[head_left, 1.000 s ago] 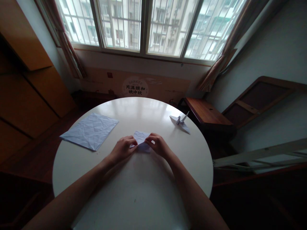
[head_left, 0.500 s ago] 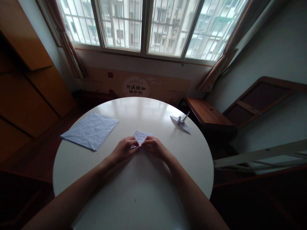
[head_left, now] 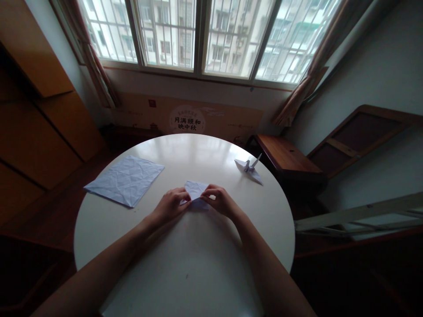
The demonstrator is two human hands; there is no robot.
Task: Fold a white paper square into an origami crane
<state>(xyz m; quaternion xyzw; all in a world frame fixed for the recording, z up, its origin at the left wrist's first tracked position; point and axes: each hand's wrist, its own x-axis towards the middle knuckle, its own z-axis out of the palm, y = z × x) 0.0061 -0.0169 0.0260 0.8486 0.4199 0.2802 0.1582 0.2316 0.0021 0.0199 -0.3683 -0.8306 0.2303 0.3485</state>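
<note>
Pinching a small, pale, creased paper (head_left: 195,189) amid the white surface (head_left: 165,281), the left hand (head_left: 173,201) and right hand (head_left: 218,199) flank its shaded near fold. Bare room spreads between the forearms (head_left: 122,246); a larger sheet (head_left: 127,180) reaches the left rim (head_left: 79,222), a paper crane (head_left: 253,171) near the right.

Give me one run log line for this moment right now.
Left hand: pinching small folded paper | Right hand: pinching same paper | White table: creased sheet at left, paper crane at right
</note>
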